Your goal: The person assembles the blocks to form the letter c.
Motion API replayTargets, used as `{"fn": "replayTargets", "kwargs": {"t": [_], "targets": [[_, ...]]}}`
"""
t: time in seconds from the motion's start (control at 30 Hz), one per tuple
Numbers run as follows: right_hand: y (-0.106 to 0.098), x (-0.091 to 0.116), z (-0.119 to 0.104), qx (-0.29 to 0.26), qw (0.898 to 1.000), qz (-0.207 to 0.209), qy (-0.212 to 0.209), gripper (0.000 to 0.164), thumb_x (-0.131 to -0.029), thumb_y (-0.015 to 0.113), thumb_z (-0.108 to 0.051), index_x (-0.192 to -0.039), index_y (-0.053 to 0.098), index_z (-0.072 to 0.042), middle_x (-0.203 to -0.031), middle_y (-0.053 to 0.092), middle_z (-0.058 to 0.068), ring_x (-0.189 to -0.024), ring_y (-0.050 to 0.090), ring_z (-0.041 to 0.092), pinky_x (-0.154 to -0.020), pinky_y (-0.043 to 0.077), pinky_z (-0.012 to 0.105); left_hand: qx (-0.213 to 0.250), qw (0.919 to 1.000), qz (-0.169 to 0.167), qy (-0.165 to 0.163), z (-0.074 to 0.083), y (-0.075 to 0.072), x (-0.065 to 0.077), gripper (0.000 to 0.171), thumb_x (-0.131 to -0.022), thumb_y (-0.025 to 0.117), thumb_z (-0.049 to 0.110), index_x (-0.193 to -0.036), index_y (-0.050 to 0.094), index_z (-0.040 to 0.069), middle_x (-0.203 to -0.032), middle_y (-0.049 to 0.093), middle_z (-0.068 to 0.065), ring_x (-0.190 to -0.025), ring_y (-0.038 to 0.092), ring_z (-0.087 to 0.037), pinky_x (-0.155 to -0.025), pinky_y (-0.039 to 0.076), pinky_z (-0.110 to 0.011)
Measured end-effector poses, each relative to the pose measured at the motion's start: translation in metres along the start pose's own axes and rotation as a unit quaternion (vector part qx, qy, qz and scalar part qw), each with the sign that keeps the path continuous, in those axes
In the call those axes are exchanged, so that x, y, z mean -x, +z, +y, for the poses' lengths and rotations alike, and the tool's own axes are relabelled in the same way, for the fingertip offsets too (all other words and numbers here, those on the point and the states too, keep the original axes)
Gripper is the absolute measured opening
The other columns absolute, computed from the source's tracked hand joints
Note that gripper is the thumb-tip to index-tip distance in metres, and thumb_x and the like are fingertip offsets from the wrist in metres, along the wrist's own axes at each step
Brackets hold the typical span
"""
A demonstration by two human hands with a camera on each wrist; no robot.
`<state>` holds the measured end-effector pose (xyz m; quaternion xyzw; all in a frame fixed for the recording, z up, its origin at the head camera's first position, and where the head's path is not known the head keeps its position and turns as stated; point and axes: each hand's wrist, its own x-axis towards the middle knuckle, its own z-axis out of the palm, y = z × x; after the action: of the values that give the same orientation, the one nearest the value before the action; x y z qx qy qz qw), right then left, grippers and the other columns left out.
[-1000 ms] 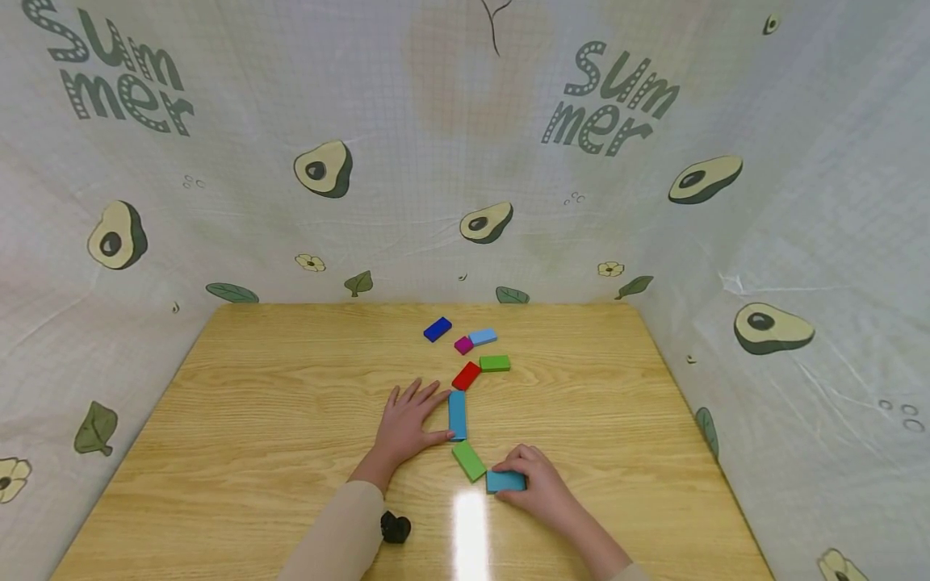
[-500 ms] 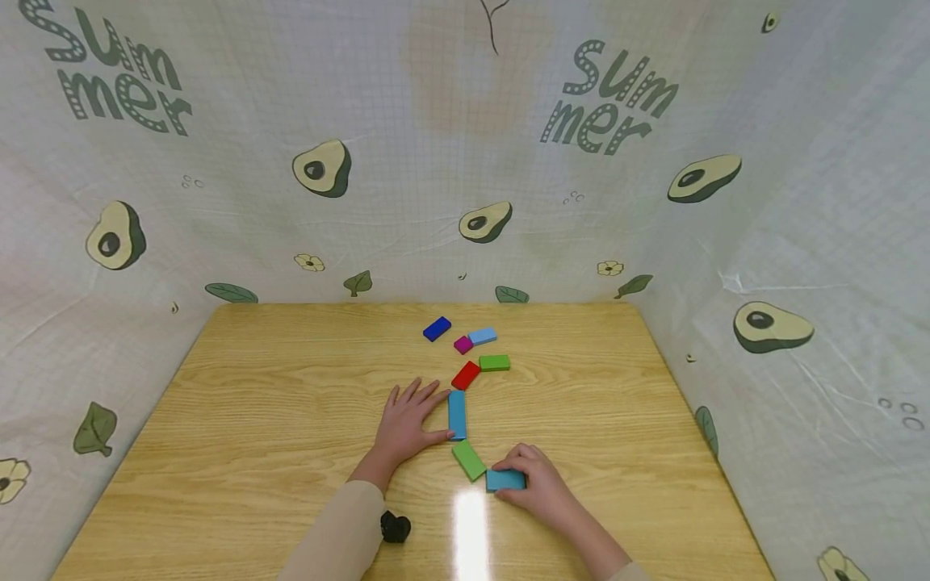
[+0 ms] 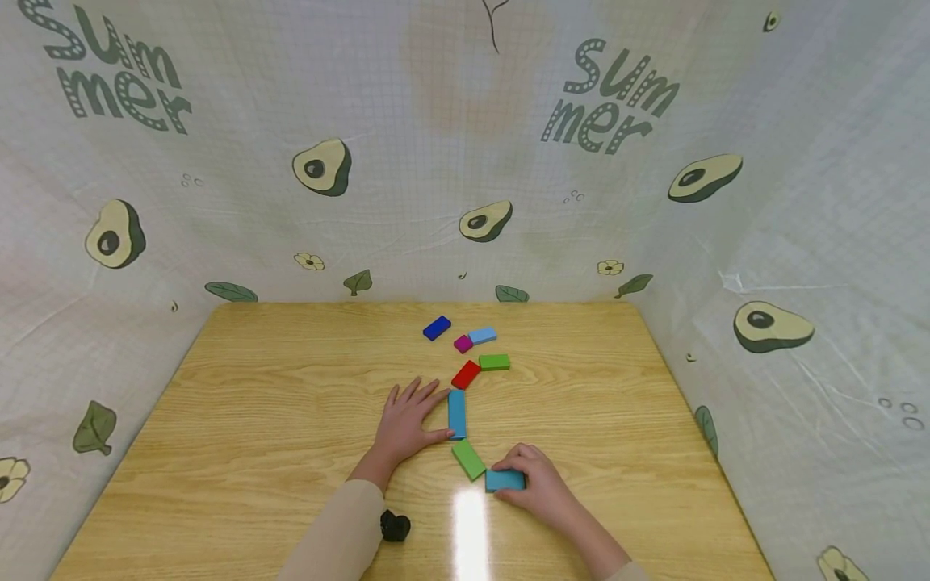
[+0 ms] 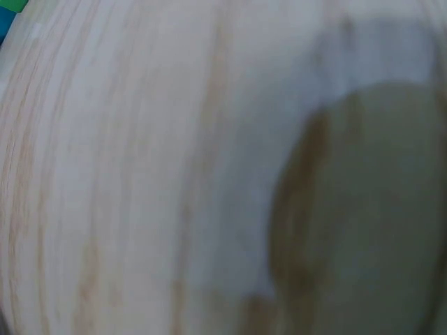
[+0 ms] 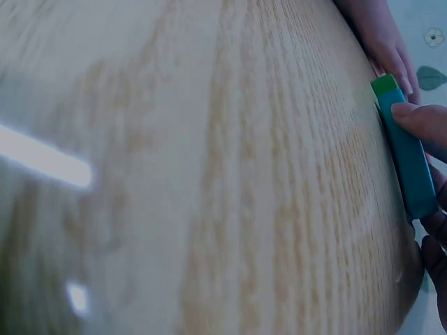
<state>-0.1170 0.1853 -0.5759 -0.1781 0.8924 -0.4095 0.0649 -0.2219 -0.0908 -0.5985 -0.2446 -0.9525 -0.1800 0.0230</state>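
In the head view, my left hand (image 3: 404, 424) lies spread on the table, its index fingertip at the far end and its thumb at the near end of a long blue block (image 3: 457, 413). My right hand (image 3: 536, 482) pinches another blue block (image 3: 503, 482) between thumb and fingers along its long sides. That block's left end meets the corner of a light green block (image 3: 468, 460), which slants down from the first blue block. The right wrist view shows the pinched blue block (image 5: 411, 157) with the thumb on it and green (image 5: 383, 84) at its far end.
Beyond the hands lie a red block (image 3: 466, 374), a green block (image 3: 494, 362), a small magenta block (image 3: 463, 344), a light blue block (image 3: 483, 336) and a dark blue block (image 3: 437, 328). A small black object (image 3: 395, 526) sits by the left sleeve. Patterned cloth (image 3: 407, 226) surrounds the wooden table (image 3: 291, 363).
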Motion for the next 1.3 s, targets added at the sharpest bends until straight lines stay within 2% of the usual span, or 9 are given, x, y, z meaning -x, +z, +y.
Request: {"fn": "replayTargets", "kwargs": {"t": [0.33,0.63,1.03,1.3], "targets": [[0.0005,-0.0028,0.0027,-0.005,1.0,0.002,0.007,0.03,-0.079,0.082,-0.032,-0.106,0.074,-0.022,-0.097,0.055,-0.015,-0.095,0.051,0.012,-0.079,0.047,0.027,-0.006,0.9999,-0.008,-0.005,0.0003,-0.0011,-0.0006,0.081,-0.083,0.054,0.074,-0.15,0.04,0.032,-0.156,0.033,0.002,-0.146,0.017,-0.03,-0.113,0.007,-0.061],[-0.0006,-0.0037,0.004,0.001,1.0,0.006,0.006,0.03,-0.079,0.082,-0.028,-0.107,0.074,-0.023,-0.099,0.054,-0.018,-0.097,0.049,0.01,-0.081,0.048,0.026,-0.017,0.9997,-0.015,-0.007,-0.0012,0.0001,-0.0014,0.082,-0.083,0.051,0.076,-0.151,0.037,0.034,-0.157,0.031,0.003,-0.147,0.015,-0.029,-0.114,0.006,-0.06],[-0.003,-0.0031,0.0012,0.013,1.0,0.006,-0.001,0.03,-0.08,0.082,-0.027,-0.108,0.074,-0.021,-0.1,0.055,-0.016,-0.097,0.048,0.012,-0.081,0.048,0.028,-0.007,0.9999,-0.008,-0.005,-0.0014,0.0013,-0.0008,0.082,-0.083,0.051,0.075,-0.151,0.038,0.033,-0.156,0.032,0.003,-0.147,0.017,-0.029,-0.114,0.005,-0.06],[-0.0023,-0.0026,-0.0006,0.022,1.0,0.017,-0.009,0.032,-0.08,0.082,-0.029,-0.109,0.074,-0.02,-0.1,0.055,-0.017,-0.098,0.048,0.011,-0.082,0.047,0.03,-0.009,0.9998,-0.016,-0.009,-0.0009,0.0014,-0.0005,0.082,-0.083,0.051,0.075,-0.152,0.037,0.034,-0.157,0.031,0.003,-0.147,0.014,-0.029,-0.114,0.005,-0.059]]}}
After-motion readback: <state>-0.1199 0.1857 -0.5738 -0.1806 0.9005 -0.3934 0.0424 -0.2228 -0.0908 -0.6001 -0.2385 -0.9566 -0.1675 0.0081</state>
